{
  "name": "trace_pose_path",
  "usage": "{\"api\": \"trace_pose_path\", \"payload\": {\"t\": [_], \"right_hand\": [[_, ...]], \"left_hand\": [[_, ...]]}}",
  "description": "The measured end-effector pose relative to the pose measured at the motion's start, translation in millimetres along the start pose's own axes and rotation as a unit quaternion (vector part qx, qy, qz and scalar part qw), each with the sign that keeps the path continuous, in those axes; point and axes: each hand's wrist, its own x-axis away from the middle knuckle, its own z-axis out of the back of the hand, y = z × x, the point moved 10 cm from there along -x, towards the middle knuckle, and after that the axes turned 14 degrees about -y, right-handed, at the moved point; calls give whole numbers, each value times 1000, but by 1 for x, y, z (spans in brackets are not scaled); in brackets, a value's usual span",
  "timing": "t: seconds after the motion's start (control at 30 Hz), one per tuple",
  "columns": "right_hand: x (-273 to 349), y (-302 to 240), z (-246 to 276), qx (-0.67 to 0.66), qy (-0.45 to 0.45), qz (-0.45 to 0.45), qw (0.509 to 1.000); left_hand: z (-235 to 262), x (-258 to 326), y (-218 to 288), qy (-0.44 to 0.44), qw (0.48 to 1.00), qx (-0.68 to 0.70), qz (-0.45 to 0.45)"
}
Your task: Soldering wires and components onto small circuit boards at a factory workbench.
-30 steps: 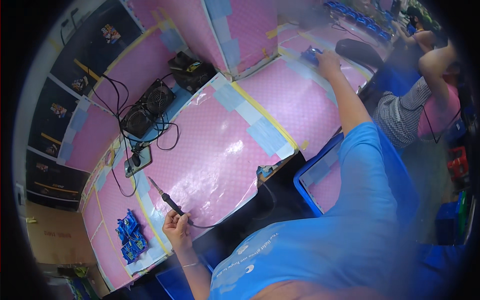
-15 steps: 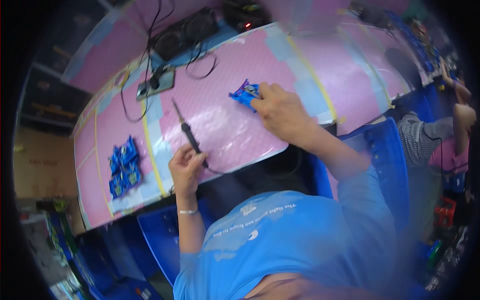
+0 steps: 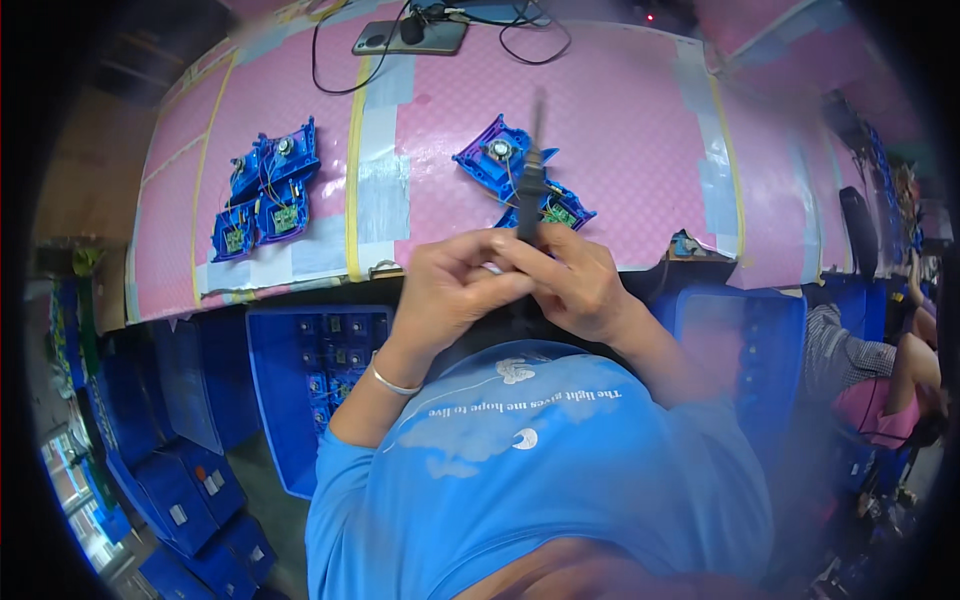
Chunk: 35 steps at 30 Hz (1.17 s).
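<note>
A black soldering iron (image 3: 530, 195) stands upright between my hands, its tip pointing away from me. My left hand (image 3: 445, 290) and my right hand (image 3: 585, 285) meet around the lower handle, fingers closed and overlapping, so part of the grip is hidden. A small white spot shows between the left fingers; I cannot make out what it is. Just beyond, an opened blue plastic housing half with a round speaker (image 3: 501, 150) lies on the table. Thin wires run from it to a second half with a green circuit board (image 3: 561, 212), partly covered by the iron.
Similar opened blue housings (image 3: 270, 180) lie on the pink table cover (image 3: 420, 150) at left. A phone (image 3: 410, 38) and black cables lie at the back. Below the table edge, a blue bin (image 3: 262, 345) holds more units. Another person (image 3: 890, 385) sits at far right.
My right hand has left the blue housing, now opened out on the table, and joined the left at the soldering iron. The iron has turned more upright. The view has shifted.
</note>
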Motion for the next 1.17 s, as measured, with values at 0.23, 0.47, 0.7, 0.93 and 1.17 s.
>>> {"api": "trace_pose_path", "payload": {"t": [0.23,0.47,0.7,0.93,1.17], "right_hand": [[39,40,21,34,98,-101,990],[39,61,-10,-88,35,-103,990],[42,57,-18,-150,32,-54,987],[44,57,-18,-157,49,-63,984],[49,60,-21,-165,47,-86,981]], "left_hand": [[36,-15,15,151,946,-280,-68],[60,-39,-17,133,957,-256,28],[50,-17,-13,144,962,-230,9],[45,-26,31,174,871,-444,-116],[25,-35,42,135,787,-577,-172]]}}
